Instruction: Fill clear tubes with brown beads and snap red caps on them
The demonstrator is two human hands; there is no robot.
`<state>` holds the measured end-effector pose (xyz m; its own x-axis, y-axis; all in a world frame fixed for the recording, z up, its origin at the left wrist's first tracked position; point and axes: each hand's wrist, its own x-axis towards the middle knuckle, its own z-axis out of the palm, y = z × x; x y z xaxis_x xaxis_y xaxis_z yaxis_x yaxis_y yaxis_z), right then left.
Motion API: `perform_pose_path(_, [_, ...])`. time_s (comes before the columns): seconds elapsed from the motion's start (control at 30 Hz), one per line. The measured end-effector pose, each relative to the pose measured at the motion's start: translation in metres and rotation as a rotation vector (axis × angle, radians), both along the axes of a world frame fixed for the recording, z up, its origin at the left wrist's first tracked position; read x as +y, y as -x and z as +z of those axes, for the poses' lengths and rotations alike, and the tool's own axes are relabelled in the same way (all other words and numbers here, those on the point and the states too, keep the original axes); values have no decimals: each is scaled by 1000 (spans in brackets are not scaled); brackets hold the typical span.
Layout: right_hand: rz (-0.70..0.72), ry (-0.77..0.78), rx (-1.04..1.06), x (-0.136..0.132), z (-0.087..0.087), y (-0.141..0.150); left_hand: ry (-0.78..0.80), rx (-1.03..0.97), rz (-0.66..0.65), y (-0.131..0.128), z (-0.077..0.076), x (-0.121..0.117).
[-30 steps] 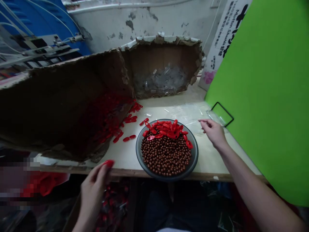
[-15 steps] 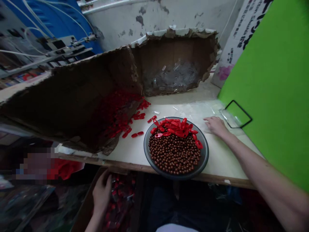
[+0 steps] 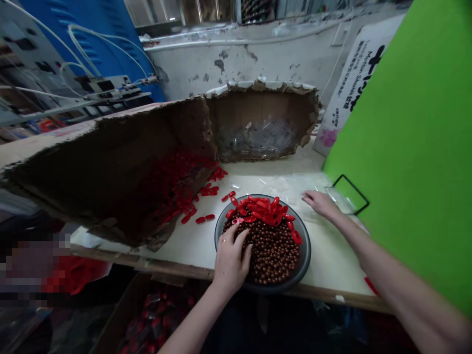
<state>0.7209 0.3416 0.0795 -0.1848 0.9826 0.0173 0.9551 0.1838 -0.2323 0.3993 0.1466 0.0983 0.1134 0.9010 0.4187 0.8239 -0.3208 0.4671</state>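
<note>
A grey bowl [image 3: 305,260] stands at the table's front edge, filled with round brown balls [image 3: 275,253]. Small red oval plastic pieces [image 3: 271,211] lie heaped on the balls at the far side. Over the bowl's left part is my left hand [image 3: 231,258], fingers apart and bent down to the balls; no held thing shows. My right hand [image 3: 321,204] is right of the bowl, low over the table beside clear plastic [image 3: 291,184]. Its fingers are drawn together, and whatever they may hold is hidden.
A torn cardboard box [image 3: 73,162] on the left spills red pieces; another [image 3: 309,110] behind holds clear tubes [image 3: 261,137]. A green panel [image 3: 405,147] with a black wire frame [image 3: 363,206] bounds the right. Below the table, a carton contains red-capped clear pieces [image 3: 155,314].
My left hand has risen from the carton below the table to the bowl. My right hand stays beside the clear plastic, its fingers now closer together. The view has tilted up.
</note>
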Motion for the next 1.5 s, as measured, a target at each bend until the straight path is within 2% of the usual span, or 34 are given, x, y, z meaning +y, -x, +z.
perform_pose_path(0.07, [16,1,206,-20,12,-3,10,-23,20,2,-3,0])
perform_pose_path(0.17, [55,68,704,-59,35,3,38,-45,24,3,-4,-1])
perform_pose_path(0.23, [86,167,867,-86,53,15,71,-89,20,2,2,-2])
perform_pose_path(0.3, [158,278,899,-111,70,34,115,-209,8,0,13,-2])
perform_pose_path(0.4, [307,385,865,-138,89,66,242,-534,-82,-5,36,3])
perform_pose_path(0.53, [443,373,693,-154,100,103,447,-883,-284,-13,56,14])
perform_pose_path(0.63, [474,362,616,-155,102,114,497,-991,-290,-7,59,17])
perform_pose_path(0.7, [473,344,558,-155,103,111,445,-1056,-187,10,59,14])
perform_pose_path(0.77, [458,315,501,-154,101,102,329,-1081,-28,36,55,10])
perform_pose_path(0.83, [447,266,431,-154,96,91,243,-993,134,68,45,6])
perform_pose_path(0.9, [473,173,321,-154,88,83,260,-813,255,99,25,5])
perform_pose_path(1.0, [541,42,98,-152,70,85,391,-586,334,128,-15,6])
perform_pose_path(1.1, [547,34,-105,-150,50,106,408,-429,350,131,-50,10])
perform_pose_path(1.17, [545,68,-144,-149,38,123,330,-382,383,125,-62,11])
perform_pose_path(1.23, [537,103,-94,-147,30,137,220,-352,431,117,-67,11])
perform_pose_path(1.33, [502,149,56,-143,23,145,90,-343,464,107,-61,9])
perform_pose_path(1.5, [367,327,459,-137,19,137,-10,-451,427,90,-27,3])
